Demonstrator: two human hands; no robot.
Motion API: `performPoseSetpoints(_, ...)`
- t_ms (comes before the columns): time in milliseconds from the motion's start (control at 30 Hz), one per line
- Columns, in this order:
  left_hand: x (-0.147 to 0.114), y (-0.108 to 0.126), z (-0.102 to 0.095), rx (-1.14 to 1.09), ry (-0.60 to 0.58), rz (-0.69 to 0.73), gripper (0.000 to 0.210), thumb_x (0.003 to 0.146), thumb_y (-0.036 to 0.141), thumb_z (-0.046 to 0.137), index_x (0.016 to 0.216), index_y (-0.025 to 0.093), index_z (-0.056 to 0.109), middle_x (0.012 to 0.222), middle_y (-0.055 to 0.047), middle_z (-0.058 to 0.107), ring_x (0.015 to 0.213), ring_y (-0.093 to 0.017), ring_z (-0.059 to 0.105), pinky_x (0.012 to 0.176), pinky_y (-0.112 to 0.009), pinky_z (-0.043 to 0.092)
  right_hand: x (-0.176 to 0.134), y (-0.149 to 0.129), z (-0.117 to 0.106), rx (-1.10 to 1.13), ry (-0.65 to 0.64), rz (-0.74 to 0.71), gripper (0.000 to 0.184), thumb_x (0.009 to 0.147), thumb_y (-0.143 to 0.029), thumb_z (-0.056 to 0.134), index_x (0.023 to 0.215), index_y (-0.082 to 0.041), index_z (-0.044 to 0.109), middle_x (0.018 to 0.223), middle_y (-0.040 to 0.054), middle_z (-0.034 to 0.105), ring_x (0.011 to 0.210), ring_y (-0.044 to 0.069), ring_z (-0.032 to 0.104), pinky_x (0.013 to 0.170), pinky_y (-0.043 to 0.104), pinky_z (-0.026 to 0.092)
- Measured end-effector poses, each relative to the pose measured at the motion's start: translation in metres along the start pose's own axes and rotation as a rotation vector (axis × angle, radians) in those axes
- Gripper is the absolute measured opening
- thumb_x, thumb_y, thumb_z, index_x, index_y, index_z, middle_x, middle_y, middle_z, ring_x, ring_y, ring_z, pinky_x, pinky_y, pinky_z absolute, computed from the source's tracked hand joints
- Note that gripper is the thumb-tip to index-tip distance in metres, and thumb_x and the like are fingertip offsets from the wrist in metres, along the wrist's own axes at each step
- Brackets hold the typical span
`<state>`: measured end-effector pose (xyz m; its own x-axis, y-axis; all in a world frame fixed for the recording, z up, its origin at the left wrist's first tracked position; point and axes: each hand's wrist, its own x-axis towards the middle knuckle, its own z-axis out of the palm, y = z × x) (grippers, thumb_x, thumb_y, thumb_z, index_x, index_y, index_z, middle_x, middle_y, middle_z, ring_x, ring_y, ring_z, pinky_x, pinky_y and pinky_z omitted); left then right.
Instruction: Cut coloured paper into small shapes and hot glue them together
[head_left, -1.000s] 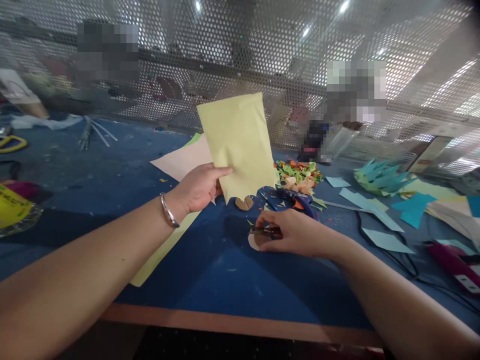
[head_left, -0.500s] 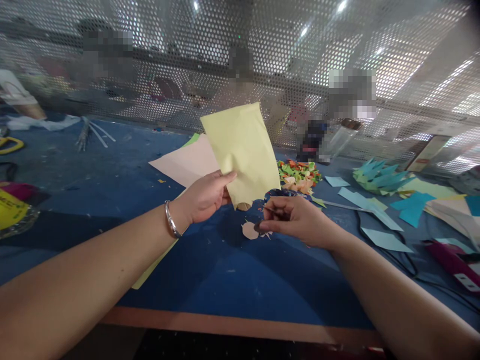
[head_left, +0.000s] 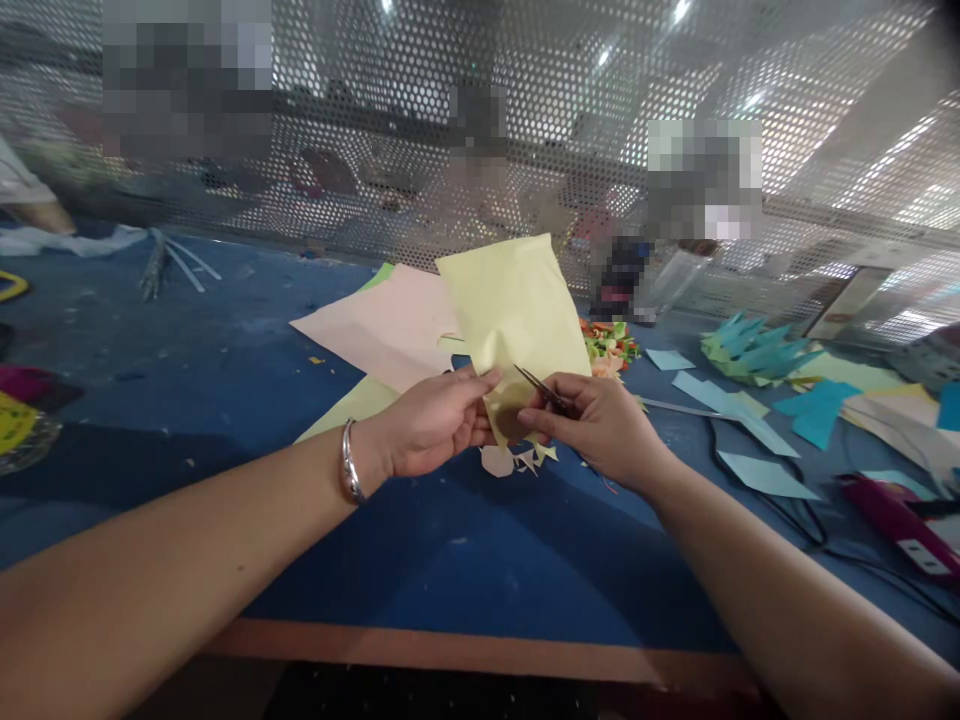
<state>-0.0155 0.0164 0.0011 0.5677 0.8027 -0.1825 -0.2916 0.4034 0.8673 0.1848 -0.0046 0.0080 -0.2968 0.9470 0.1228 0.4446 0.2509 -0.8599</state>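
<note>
My left hand (head_left: 442,420) pinches the lower left of a yellow paper sheet (head_left: 517,300), which stands tilted above the table. Small dark scissors (head_left: 544,388) are gripped in my right hand (head_left: 600,420), their blades pointing up and left in front of the sheet's lower part. Whether the blades touch the paper I cannot tell. On the table below lie a round pale pink paper piece (head_left: 496,461) and several small yellow and pink scraps (head_left: 536,456). Behind my left hand rest a pale pink sheet (head_left: 375,325) and another yellow sheet (head_left: 352,410).
A heap of green and orange paper cuttings (head_left: 611,345) lies behind my right hand. Farther right are light blue paper strips (head_left: 765,475), a spiky blue-green paper piece (head_left: 757,350), a black cable (head_left: 814,525) and a magenta tool (head_left: 900,525). A perforated metal screen (head_left: 360,130) closes off the back.
My left hand has moved right and slightly down with the yellow sheet. The scissors in my right hand now point up across the sheet, and new yellow scraps lie beside the round pink piece.
</note>
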Motion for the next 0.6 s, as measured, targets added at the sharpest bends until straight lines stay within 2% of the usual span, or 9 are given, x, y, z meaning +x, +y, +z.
performPoseSetpoints(200, -0.0013, -0.0005, 0.0006, 0.005, -0.075, -0.007, 0.025, 0.103, 0.026, 0.045, 0.106, 0.013, 0.066, 0.094, -0.013, 0.075, 0.079, -0.021, 0.073, 0.083, -0.037, 0.053, -0.0003, 0.0002, 0.0014, -0.040, 0.021, -0.010, 0.017, 0.082, -0.033, 0.072, 0.077, -0.019, 0.064, 0.065, -0.0009, 0.065, 0.058, 0.013, 0.060, 0.054, 0.027, 0.044)
performPoseSetpoints(600, -0.0039, 0.0009, 0.0020, -0.049, -0.078, -0.005, 0.025, 0.103, 0.023, 0.045, 0.107, 0.013, 0.068, 0.090, -0.011, 0.076, 0.080, -0.021, 0.073, 0.087, -0.038, 0.053, -0.0020, -0.0039, 0.0030, -0.028, 0.057, -0.009, 0.015, 0.083, -0.033, 0.070, 0.079, -0.020, 0.063, 0.061, -0.0011, 0.066, 0.058, 0.015, 0.063, 0.057, 0.028, 0.046)
